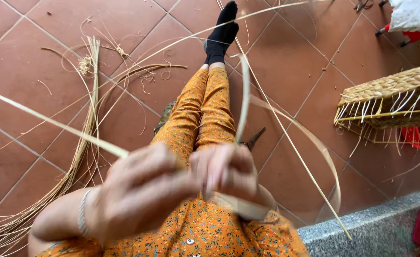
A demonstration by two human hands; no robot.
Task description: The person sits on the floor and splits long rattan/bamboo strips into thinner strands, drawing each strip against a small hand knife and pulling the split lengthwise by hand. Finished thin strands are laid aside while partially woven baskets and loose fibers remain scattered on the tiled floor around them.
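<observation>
Cane strip (pixel 243 102) btwn both hands' fingers (pixel 214 173)

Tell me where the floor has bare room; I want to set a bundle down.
Open tile lies between the outstretched leg and the woven basket, crossed by a few thin strips. More is at top left. The cane pile crowds the left; scissors lie by the knee.

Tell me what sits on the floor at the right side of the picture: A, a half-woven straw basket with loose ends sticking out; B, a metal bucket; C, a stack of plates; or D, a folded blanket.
A: the half-woven basket lies on the tiled floor at the right, pale unwoven strips hanging from its edge.
</observation>
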